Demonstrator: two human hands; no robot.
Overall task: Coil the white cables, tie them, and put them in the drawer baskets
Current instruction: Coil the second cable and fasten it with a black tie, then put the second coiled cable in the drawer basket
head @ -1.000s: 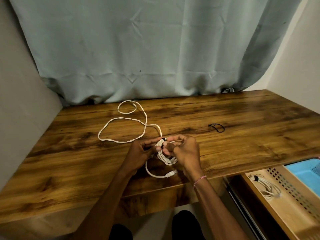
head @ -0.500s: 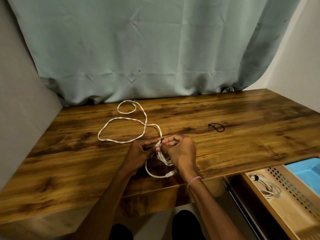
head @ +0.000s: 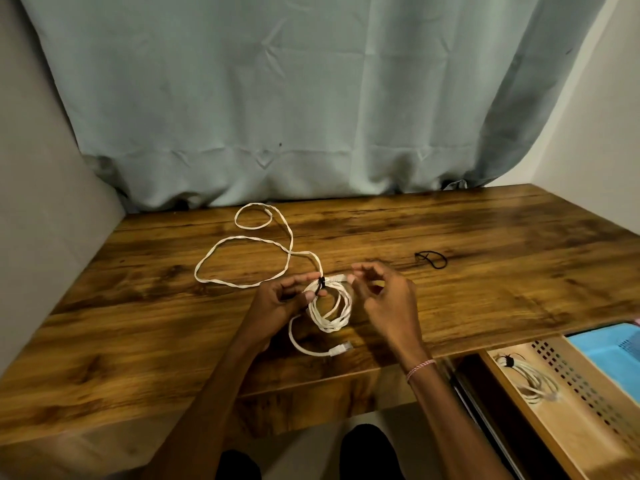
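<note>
Now the right hand [head: 384, 299] is coming away from the coiled white cable [head: 332, 310]. Half a second ago both hands were bunched over the thin black tie [head: 321, 282] at the coil's top. The right hand's fingers are hanging loosely curled just beside the coil, gripping nothing. The left hand [head: 282, 299] is staying put, pinching the coil right at that tie, at the near middle of the brown wooden tabletop [head: 485, 306]. I can't tell whether the coil is resting on the wood or lifted just clear. Its plug-ended tail [head: 341, 348] is trailing toward the front edge. I'm reading this as the tying being done, or all but done, so this coil is looking ready for the drawer.

Counting up, three white cables are showing:
- the tied coil in the left hand
- the loose white flat cable [head: 242, 261], lying in open loops further back, running in toward the left hand and not yet coiled
- the tied white bundle [head: 531, 384], sitting in the tan perforated basket [head: 571, 375] in the open drawer at the right

Black ties are numbering three too: one on each tied coil, plus a spare black loop [head: 431, 259] lying well off to the right. Two baskets are showing, the tan one and a light blue basket [head: 602, 351] beside it.
</note>
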